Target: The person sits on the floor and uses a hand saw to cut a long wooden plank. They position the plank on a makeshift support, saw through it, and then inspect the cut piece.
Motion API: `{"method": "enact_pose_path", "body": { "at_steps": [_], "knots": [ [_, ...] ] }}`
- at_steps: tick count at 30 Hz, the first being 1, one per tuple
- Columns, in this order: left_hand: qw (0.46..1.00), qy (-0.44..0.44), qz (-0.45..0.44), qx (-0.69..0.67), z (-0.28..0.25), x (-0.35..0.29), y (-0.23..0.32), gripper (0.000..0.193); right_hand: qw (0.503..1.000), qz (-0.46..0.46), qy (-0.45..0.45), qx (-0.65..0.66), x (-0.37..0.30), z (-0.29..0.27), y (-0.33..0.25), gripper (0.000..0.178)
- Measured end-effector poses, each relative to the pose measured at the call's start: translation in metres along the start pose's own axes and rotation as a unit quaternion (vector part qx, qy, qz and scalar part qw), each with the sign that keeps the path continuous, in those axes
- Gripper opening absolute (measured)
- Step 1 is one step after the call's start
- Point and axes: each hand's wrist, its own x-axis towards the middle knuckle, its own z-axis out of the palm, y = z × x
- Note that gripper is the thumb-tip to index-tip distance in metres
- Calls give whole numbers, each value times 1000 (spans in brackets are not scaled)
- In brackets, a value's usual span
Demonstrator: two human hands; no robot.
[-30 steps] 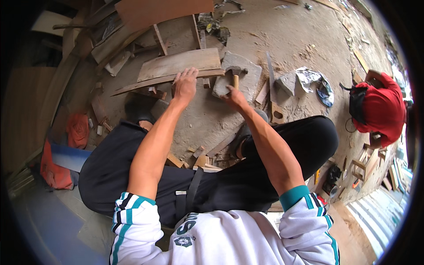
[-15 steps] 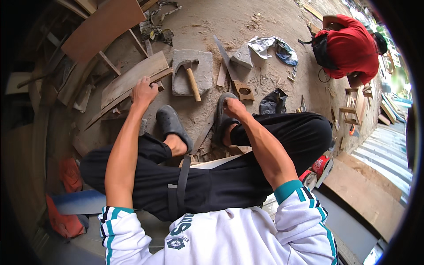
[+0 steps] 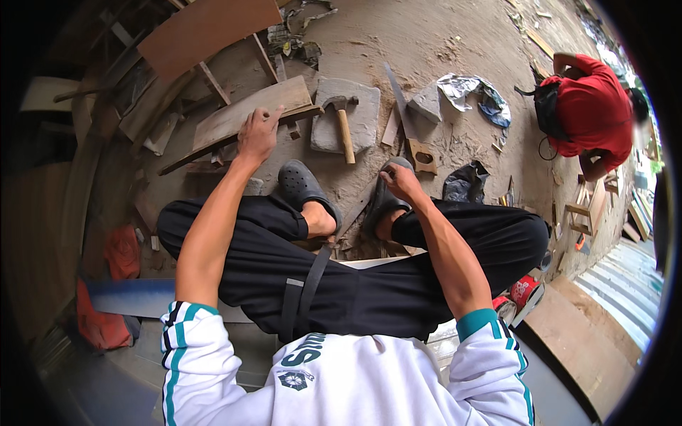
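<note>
White shirt point(image 3: 369, 390): dark lettering above a dark emblem.
Red can point(image 3: 524, 290): pale print, too small to read.
Right hand point(image 3: 402, 181): fingers curled above the right shoe point(image 3: 383, 204); cannot tell whether they pinch anything.
Left hand point(image 3: 257, 135): on the wooden board's point(image 3: 249, 110) near edge; grip undetermined.
Hammer point(image 3: 344, 131): in the right hand a second ago; now lies on the stone block point(image 3: 366, 124), freeing that hand of it.

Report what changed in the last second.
The bare right hand let go of the wooden-handled hammer, which now lies on the grey, squarish stone-like slab, and drew back toward the grey right clog. The bare left hand stays at the rectangular wooden board's near edge.
</note>
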Motion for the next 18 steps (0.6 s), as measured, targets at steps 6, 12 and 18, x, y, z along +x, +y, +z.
{"method": "enact_pose_path", "body": {
  "at_steps": [6,12,18],
  "knots": [
    [994,30,-79,72,18,9,-1,42,1000,-6,-26,-11,9,5,-7,27],
    [996,92,16,-5,14,-4,-8,44,996,-85,-8,35,44,5,-45,35],
    [1000,-9,9,-1,1,-2,-13,47,979,-107,48,165,87,-2,-117,50]
  ]
}}
